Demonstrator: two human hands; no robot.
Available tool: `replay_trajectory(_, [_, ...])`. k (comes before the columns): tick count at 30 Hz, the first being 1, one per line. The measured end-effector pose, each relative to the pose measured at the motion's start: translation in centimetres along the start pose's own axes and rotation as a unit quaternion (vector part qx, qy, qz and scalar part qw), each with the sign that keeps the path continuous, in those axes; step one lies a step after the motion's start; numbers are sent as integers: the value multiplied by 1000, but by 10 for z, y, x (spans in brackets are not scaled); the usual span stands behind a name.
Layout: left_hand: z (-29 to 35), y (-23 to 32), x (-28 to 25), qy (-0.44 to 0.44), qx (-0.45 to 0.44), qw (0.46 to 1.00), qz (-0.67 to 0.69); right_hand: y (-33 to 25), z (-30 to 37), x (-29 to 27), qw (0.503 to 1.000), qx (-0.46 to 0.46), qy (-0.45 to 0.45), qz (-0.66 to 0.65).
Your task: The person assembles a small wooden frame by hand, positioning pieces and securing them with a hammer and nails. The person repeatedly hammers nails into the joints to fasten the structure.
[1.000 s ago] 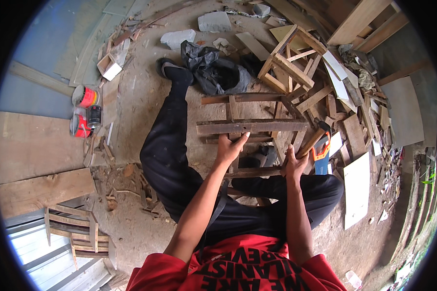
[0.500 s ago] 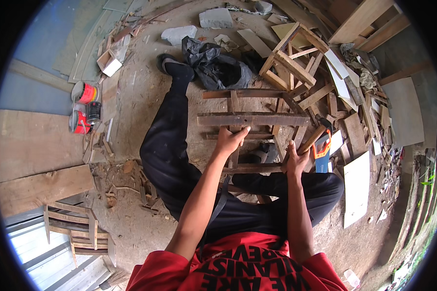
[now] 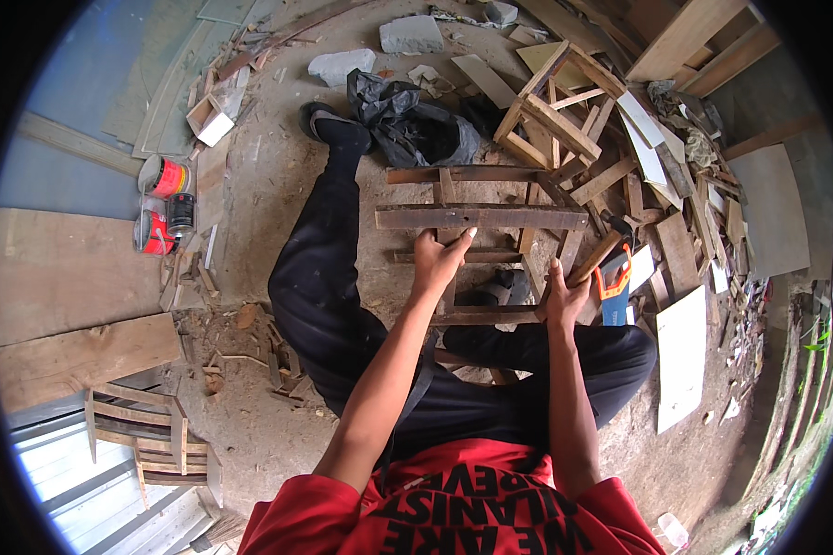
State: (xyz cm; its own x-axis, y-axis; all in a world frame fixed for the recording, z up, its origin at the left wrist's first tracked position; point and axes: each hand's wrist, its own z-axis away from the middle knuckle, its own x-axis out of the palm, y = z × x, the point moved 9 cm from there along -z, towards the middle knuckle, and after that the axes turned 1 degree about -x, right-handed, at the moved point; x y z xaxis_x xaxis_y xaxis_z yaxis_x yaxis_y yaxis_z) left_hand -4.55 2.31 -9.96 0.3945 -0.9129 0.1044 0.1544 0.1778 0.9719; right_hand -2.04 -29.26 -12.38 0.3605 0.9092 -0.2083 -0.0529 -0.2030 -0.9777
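Observation:
My left hand [image 3: 441, 262] is closed on a dark wooden board [image 3: 491, 217], its thumb pressed against the near edge. The board lies across a wooden frame [image 3: 491, 316] with several rails, which stands between my legs. In my right hand [image 3: 565, 298], to the right of the frame, the wooden handle of a hammer [image 3: 596, 256] is gripped, thumb pointing up and away. The hammer's dark head is at the far end, over the wood on the right. Just beyond that hand sits a hand saw [image 3: 613, 285] with an orange and black handle and a blue blade, partly hidden by my knee.
A black plastic bag [image 3: 426, 129] lies by my left foot. Scrap wood [image 3: 680, 250] and a small wooden frame [image 3: 555, 120] are heaped to the right, near a white panel [image 3: 682, 359]. Red and black cans [image 3: 165, 176] stand at the left; slatted wooden pieces [image 3: 139, 435] are lower left.
The left hand and board have shifted very slightly away from me. The right hand keeps hold of the hammer, with hardly any movement.

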Motion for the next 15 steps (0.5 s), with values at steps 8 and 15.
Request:
replay_trajectory(8, [29,13,-16,97,146,976,130,3,-9,-3,1000,-14,7,19])
replay_trajectory(15, [21,15,-20,78,111,988,75,-10,-9,0,999,-19,20,18])
